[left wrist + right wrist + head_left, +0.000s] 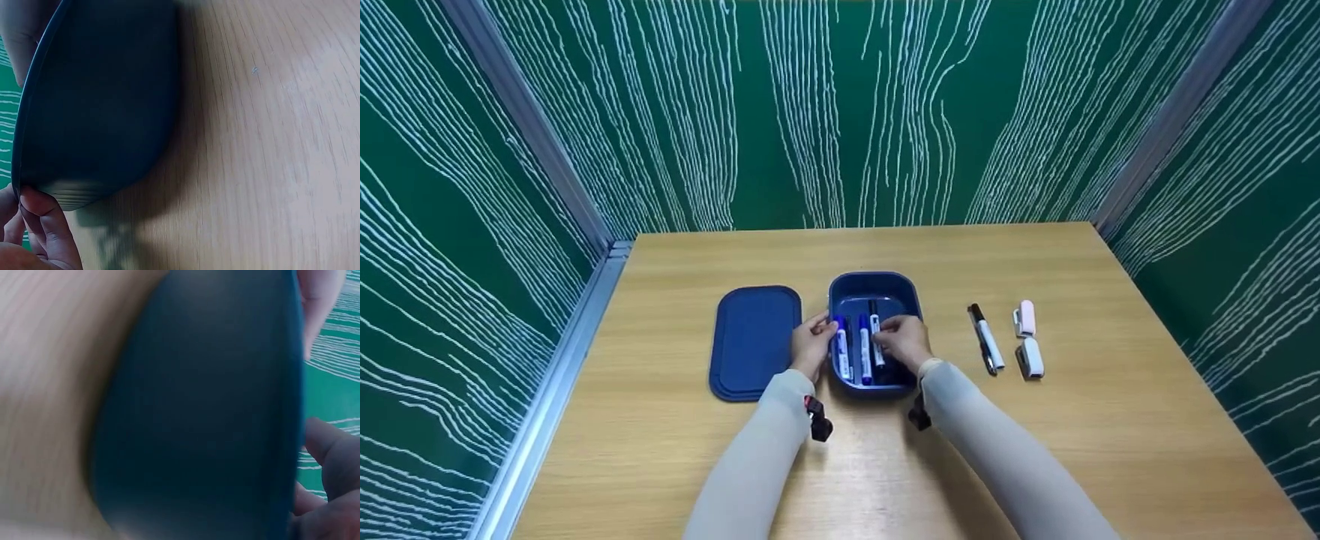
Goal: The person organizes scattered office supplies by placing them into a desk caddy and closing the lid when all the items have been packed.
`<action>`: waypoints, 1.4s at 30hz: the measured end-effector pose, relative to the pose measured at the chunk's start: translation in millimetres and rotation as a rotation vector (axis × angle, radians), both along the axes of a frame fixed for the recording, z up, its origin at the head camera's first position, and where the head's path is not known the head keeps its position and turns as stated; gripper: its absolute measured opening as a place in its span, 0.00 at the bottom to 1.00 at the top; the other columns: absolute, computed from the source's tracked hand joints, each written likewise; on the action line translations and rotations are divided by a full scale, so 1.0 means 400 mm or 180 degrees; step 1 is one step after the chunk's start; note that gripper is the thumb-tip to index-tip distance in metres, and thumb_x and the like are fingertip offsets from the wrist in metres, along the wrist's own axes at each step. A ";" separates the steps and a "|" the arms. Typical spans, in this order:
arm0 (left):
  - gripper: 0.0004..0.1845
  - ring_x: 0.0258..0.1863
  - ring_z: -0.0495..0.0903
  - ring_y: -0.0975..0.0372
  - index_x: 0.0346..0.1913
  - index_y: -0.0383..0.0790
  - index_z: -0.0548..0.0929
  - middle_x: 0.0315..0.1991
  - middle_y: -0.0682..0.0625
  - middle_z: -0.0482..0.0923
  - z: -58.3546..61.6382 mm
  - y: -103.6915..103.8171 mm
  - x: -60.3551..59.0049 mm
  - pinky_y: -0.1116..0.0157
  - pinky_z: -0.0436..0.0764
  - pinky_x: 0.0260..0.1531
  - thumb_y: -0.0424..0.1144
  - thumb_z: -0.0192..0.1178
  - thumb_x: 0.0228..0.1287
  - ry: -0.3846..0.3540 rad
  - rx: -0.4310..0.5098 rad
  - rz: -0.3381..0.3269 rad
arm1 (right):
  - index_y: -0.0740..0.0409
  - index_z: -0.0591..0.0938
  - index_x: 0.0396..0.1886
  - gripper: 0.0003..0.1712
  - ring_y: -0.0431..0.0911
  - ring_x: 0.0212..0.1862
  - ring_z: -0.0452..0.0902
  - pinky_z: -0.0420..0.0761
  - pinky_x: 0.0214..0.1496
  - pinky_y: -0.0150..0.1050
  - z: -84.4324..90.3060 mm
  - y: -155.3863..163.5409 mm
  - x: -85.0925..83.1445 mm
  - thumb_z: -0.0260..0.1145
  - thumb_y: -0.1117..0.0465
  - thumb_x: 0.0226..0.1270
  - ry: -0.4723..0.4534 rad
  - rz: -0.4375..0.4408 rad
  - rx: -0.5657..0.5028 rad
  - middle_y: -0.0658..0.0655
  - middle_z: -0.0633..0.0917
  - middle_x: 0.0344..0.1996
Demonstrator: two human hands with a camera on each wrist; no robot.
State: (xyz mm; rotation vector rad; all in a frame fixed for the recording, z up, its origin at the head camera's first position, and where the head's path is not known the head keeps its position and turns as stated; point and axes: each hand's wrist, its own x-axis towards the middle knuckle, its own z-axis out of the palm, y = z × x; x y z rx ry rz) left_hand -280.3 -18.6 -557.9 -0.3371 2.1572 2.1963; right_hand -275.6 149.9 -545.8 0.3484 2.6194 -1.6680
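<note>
While I'm monitoring this remotely: left hand (810, 346) pinches the rim of the navy box (877, 391); right hand (909, 341) has fingers curled at a black-capped marker (878, 355) inside, apparently pinching it. Box is uncovered, about midway between the desk's (615, 450) side edges, toward its far edge; lid (757, 337) lies flat between box and left edge. Risk, I'd judge: a shallow pinch lets the marker roll against the blue-capped marker (865, 354) beside it; tugging the rim could skew the box.
</note>
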 end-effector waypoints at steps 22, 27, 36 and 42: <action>0.20 0.34 0.76 0.64 0.61 0.31 0.78 0.37 0.47 0.80 0.005 0.006 -0.008 0.71 0.77 0.27 0.31 0.61 0.68 -0.0001 0.0003 0.0015 | 0.66 0.86 0.36 0.14 0.44 0.29 0.80 0.81 0.38 0.39 -0.045 -0.013 0.000 0.77 0.65 0.47 0.0186 0.0133 0.0859 0.54 0.85 0.25; 0.21 0.35 0.77 0.64 0.62 0.32 0.78 0.40 0.44 0.82 0.010 0.004 -0.006 0.71 0.76 0.25 0.31 0.61 0.67 0.0001 0.0024 0.0033 | 0.66 0.86 0.37 0.16 0.45 0.30 0.77 0.79 0.38 0.38 -0.046 -0.015 -0.004 0.79 0.65 0.47 0.0202 0.0239 0.0905 0.53 0.82 0.24; 0.20 0.37 0.79 0.58 0.62 0.33 0.78 0.44 0.42 0.82 0.009 -0.002 -0.002 0.70 0.76 0.22 0.32 0.61 0.68 -0.0032 0.0007 0.0002 | 0.66 0.86 0.37 0.17 0.44 0.30 0.75 0.76 0.35 0.36 -0.053 -0.019 -0.005 0.80 0.64 0.48 0.0170 0.0355 0.0877 0.53 0.81 0.24; 0.21 0.35 0.78 0.60 0.63 0.32 0.77 0.44 0.42 0.82 0.002 -0.004 0.001 0.71 0.74 0.19 0.32 0.61 0.68 -0.0010 -0.0040 -0.0011 | 0.67 0.85 0.39 0.18 0.41 0.27 0.75 0.76 0.31 0.32 -0.046 -0.023 0.004 0.79 0.65 0.49 0.0070 0.0467 0.0732 0.52 0.80 0.24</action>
